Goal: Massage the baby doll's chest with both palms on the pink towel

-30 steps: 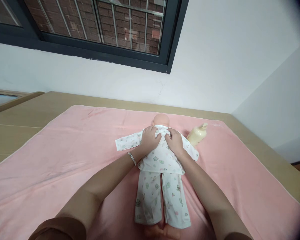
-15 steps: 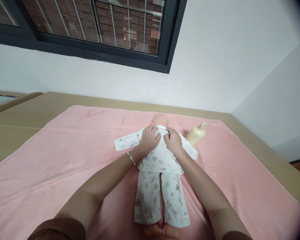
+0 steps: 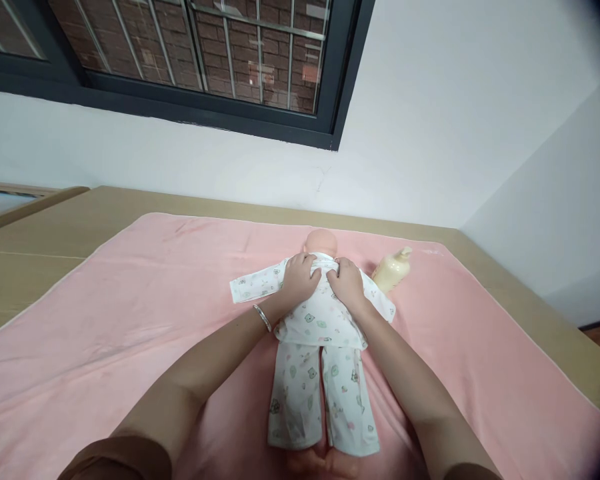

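A baby doll (image 3: 321, 241) lies on its back on a pink blanket (image 3: 130, 313), head away from me. It wears a white printed top (image 3: 320, 317) and matching trousers (image 3: 323, 397). My left hand (image 3: 300, 278) rests on the doll's chest near the collar, fingers curled and pinching the fabric. My right hand (image 3: 347, 283) sits beside it on the other side of the chest, fingers also bent onto the fabric at the collar. A silver bangle (image 3: 263, 317) circles my left wrist.
A cream pump bottle (image 3: 393, 270) lies on the blanket just right of the doll's shoulder. The blanket covers a tan mattress (image 3: 55, 227) set against a white wall with a dark-framed window (image 3: 190, 60). A wooden frame edge (image 3: 25, 203) shows at far left.
Both hands stay at the doll's collar with only a slight shift of the fingers. The view has barely moved.
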Demonstrator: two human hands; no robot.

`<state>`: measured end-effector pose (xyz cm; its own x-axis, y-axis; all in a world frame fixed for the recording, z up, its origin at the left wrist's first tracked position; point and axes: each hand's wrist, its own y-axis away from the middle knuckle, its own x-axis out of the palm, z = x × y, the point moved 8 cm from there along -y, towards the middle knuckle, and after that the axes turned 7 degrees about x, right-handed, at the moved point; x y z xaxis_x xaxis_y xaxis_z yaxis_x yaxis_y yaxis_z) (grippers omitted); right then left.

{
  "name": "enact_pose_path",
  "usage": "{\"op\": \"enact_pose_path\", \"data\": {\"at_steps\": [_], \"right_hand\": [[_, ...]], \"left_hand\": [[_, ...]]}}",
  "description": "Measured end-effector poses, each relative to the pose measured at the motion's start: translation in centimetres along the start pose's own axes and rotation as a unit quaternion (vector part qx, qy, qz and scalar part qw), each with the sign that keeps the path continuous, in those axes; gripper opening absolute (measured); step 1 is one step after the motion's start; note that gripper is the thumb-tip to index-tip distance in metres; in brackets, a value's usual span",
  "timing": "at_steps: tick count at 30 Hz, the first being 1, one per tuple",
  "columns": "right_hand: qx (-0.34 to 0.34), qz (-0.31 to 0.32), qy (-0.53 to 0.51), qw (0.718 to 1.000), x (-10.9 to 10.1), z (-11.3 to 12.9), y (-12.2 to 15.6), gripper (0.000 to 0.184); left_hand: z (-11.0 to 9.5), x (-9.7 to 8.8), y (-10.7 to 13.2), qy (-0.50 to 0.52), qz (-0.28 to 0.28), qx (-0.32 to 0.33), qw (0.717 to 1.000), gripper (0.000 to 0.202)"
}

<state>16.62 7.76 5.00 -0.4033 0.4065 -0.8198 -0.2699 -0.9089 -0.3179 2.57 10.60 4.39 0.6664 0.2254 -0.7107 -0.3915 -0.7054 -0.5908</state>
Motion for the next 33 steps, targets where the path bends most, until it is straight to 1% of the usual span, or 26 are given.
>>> {"op": "enact_pose_path", "data": {"at_steps": [8,10,15,18,21,24,25,27,30,33], "right_hand": [[0.007,-0.011,0.023,1.000,-0.1,-0.1,0.1,0.037],[-0.001,-0.007,0.022,1.000,-0.1,0.1,0.2,0.039],[-0.029,0.001,0.024,0.999,-0.2,0.5,0.3,0.041],[-0.056,0.010,0.033,0.998,-0.1,0.8,0.2,0.043],[-0.095,0.012,0.018,0.995,0.1,1.2,0.2,0.047],[-0.130,-0.005,-0.018,0.991,0.0,1.6,0.6,0.047],[-0.129,-0.017,-0.027,0.991,-0.2,1.6,0.8,0.045],[-0.107,-0.043,-0.039,0.993,-0.5,1.2,1.0,0.040],[-0.057,-0.067,-0.038,0.995,-0.9,0.7,1.4,0.031],[-0.033,-0.071,-0.032,0.996,-1.0,0.5,1.5,0.031]], "left_hand": [[0.0,0.0,0.0,0.008,0.003,-0.003,1.000,0.025],[0.0,0.0,0.1,0.009,0.000,-0.002,1.000,0.025],[0.1,-0.1,0.2,0.006,-0.014,-0.001,1.000,0.025],[0.2,0.0,0.1,0.007,-0.008,0.000,1.000,0.024],[-0.2,0.1,-0.1,0.007,0.006,0.028,1.000,0.024],[-0.8,-0.1,-0.1,0.005,-0.005,0.057,0.998,0.020],[-0.9,-0.3,0.0,-0.001,-0.015,0.057,0.998,0.016],[-1.0,-0.8,0.3,-0.026,-0.043,0.047,0.998,0.009],[-1.2,-1.4,0.7,-0.059,-0.076,0.035,0.995,0.010],[-1.3,-1.5,0.9,-0.056,-0.091,0.038,0.994,0.010]]}}
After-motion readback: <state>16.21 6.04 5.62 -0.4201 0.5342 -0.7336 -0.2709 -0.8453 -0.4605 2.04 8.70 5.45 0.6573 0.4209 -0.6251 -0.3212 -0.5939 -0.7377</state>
